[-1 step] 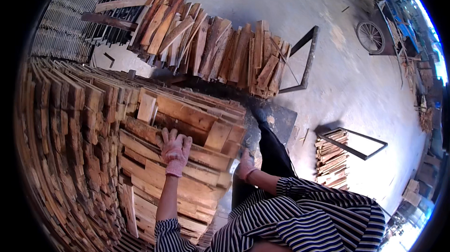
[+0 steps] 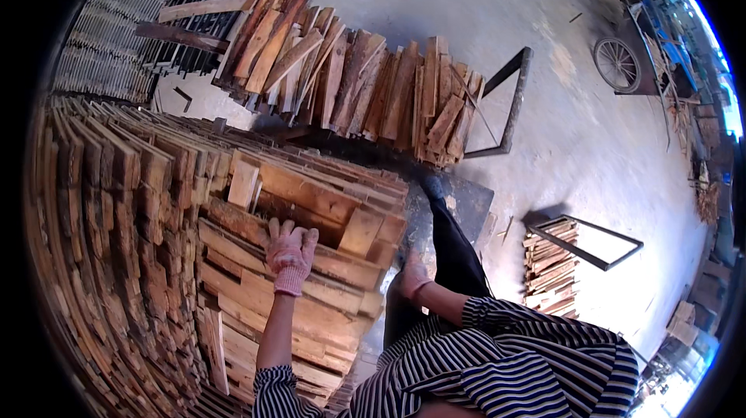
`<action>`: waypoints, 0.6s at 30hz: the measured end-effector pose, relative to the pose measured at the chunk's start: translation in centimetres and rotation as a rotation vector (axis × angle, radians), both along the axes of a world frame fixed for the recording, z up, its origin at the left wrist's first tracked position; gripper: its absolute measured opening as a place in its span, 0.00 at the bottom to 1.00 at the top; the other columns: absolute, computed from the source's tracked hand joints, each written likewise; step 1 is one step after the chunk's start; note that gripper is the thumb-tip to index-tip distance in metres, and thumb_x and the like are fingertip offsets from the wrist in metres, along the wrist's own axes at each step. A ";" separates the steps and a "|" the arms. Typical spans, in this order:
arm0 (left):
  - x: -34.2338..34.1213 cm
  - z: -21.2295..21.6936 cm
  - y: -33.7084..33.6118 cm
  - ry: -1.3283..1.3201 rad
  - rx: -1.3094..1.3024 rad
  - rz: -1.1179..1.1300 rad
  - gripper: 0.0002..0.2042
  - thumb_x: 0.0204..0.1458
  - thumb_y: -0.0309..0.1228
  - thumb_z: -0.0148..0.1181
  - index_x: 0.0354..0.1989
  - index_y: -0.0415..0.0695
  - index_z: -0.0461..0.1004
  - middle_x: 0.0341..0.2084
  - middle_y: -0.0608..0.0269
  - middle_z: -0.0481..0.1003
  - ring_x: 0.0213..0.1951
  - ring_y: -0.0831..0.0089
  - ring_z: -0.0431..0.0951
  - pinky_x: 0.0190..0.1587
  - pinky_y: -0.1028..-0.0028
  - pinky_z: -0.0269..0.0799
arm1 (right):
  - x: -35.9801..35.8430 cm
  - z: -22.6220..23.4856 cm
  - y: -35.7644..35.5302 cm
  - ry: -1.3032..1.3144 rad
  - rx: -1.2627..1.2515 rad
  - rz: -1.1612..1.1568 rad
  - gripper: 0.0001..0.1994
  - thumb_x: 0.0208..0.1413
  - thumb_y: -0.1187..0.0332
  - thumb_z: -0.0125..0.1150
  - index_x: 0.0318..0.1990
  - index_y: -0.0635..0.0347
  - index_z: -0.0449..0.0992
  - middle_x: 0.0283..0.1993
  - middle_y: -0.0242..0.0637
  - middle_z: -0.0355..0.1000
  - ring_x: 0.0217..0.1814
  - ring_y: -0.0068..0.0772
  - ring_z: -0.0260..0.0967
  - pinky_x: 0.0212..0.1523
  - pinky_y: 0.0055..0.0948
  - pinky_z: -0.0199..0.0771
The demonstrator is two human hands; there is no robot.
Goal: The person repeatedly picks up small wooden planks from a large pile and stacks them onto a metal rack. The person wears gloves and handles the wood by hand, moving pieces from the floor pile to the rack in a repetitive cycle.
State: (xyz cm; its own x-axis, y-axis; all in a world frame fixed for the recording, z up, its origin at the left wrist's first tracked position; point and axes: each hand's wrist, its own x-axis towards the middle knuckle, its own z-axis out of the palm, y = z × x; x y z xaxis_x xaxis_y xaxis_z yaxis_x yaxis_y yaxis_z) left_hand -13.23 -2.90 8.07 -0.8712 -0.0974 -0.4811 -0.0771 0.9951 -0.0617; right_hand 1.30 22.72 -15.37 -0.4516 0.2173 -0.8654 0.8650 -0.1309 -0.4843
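My left hand [image 2: 291, 255], in a pink knit glove, lies palm down on a stack of rough wooden boards [image 2: 334, 305]. Its fingers are a little apart and reach over the edge of one board, beside a gap in the top layer. Pale short boards [image 2: 361, 228] lie across the far right part of that layer. My right hand [image 2: 416, 274], gloved in the same pink, is beside the stack's right side, near my dark-trousered leg [image 2: 453, 247]. Its fingers look stretched forward, partly hidden, with nothing visible in them.
Tall layered rows of boards [image 2: 101, 216] stand close on the left. Ahead, a long pile of upright planks [image 2: 365, 88] ends at a metal frame [image 2: 509, 99]. A smaller wood bundle [image 2: 550, 270] with a frame sits right. A spoked wheel [image 2: 617, 64] is farther off.
My right hand has shifted slightly to the right. The left hand stays on the boards nearly unmoved.
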 end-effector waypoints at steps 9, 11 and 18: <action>-26.2 -14.7 6.2 0.203 0.726 0.571 0.43 0.53 0.50 0.70 0.72 0.39 0.60 0.70 0.46 0.65 0.71 0.53 0.64 0.70 0.63 0.61 | -24.0 1.6 12.7 -0.158 -0.310 -0.364 0.24 0.63 0.52 0.62 0.65 0.40 0.65 0.52 0.35 0.63 0.47 0.43 0.72 0.38 0.44 0.80; -27.9 -23.9 3.3 0.172 0.606 0.686 0.45 0.52 0.53 0.69 0.73 0.39 0.59 0.70 0.41 0.63 0.71 0.50 0.63 0.71 0.60 0.61 | -26.8 -0.7 13.6 -0.089 -0.304 -0.300 0.25 0.64 0.54 0.61 0.65 0.42 0.64 0.49 0.34 0.64 0.42 0.39 0.71 0.35 0.40 0.79; -35.3 -44.2 -2.6 0.089 0.465 0.949 0.43 0.54 0.52 0.67 0.73 0.38 0.60 0.67 0.37 0.67 0.69 0.46 0.66 0.70 0.59 0.63 | -39.9 -13.6 12.5 0.025 -0.345 0.085 0.23 0.69 0.59 0.56 0.69 0.50 0.67 0.65 0.40 0.67 0.54 0.38 0.74 0.44 0.35 0.80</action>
State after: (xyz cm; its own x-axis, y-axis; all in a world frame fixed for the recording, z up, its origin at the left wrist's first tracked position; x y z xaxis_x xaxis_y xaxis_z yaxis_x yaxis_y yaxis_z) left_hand -48.50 -5.52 -36.16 -0.5690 -0.5790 -0.5839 -0.8203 0.4495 0.3536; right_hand -38.59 35.18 -28.93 -0.4771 -0.1255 -0.8698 0.8686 -0.2181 -0.4449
